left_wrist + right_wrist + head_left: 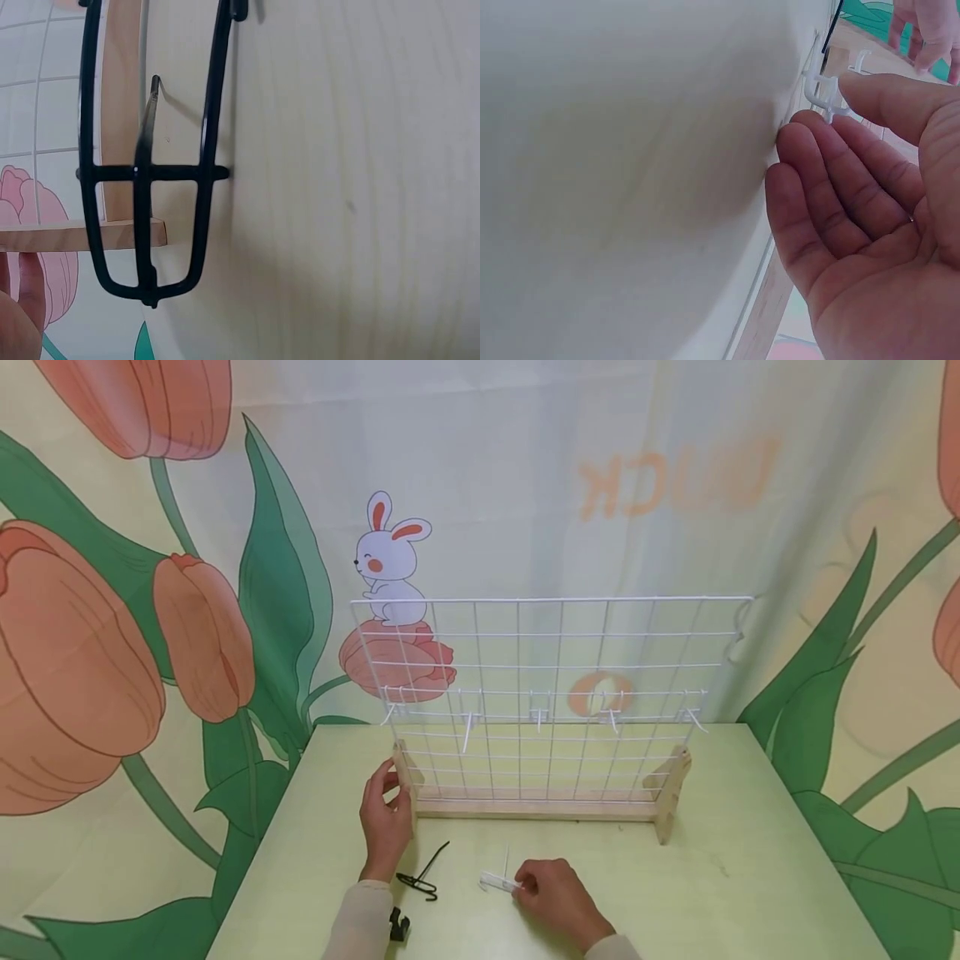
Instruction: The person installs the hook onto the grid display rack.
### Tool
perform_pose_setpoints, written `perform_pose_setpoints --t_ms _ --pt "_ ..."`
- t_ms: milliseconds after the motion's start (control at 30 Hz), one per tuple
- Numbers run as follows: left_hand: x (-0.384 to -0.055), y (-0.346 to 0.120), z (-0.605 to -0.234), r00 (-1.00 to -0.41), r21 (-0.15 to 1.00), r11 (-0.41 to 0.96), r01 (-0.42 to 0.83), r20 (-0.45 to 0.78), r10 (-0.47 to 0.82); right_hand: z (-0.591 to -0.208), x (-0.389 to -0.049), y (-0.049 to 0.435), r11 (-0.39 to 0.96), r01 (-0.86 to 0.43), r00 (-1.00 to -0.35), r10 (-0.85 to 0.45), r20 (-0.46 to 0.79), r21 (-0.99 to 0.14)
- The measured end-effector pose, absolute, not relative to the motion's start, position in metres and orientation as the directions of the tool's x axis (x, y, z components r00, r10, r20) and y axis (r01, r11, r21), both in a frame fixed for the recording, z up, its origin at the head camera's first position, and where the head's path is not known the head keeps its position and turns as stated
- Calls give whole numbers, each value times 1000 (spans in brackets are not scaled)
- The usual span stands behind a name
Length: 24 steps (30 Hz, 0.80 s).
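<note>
My left hand (386, 814) touches the left upright (408, 768) of a wooden stand; in the left wrist view its fingers (30, 289) meet the wood. Holding up a white wire grid (517, 668), the stand sits across the table. My right hand (558, 897) pinches one end of a white hook (495, 882) just above or on the tabletop. In the right wrist view, the thumb and fingers meet at the white hook (821, 90). Between the hands lies a black wire hook (422, 885), which looms large in the left wrist view.
Several white hooks (538, 717) hang in a row along the grid. A small black clip (399, 925) is beside the left sleeve, near the front of the table (750, 885). Behind stands a curtain (517, 468) printed with tulips and a rabbit.
</note>
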<state>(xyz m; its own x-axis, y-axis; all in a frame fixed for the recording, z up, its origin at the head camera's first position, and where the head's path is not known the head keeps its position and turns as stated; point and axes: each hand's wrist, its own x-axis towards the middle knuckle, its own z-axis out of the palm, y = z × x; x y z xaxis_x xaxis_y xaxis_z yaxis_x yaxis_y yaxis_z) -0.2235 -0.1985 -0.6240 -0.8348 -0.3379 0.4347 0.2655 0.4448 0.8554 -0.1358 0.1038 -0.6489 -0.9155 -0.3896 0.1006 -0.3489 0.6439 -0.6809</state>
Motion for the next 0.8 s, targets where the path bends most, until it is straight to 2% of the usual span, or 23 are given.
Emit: perform_pose_setpoints --t_ms 267,467,800 --pt "-224 -198 -622 -833 856 446 261 433 -344 -646 -127 95 625 -333 -913 -401 76 -706" --pt "-223 -197 -622 -825 849 455 268 446 -347 -645 -120 88 625 -372 -898 -429 96 -686" --pt "-222 -197 -622 -843 864 442 241 412 -346 -643 -113 78 596 -356 -887 -457 60 -720"
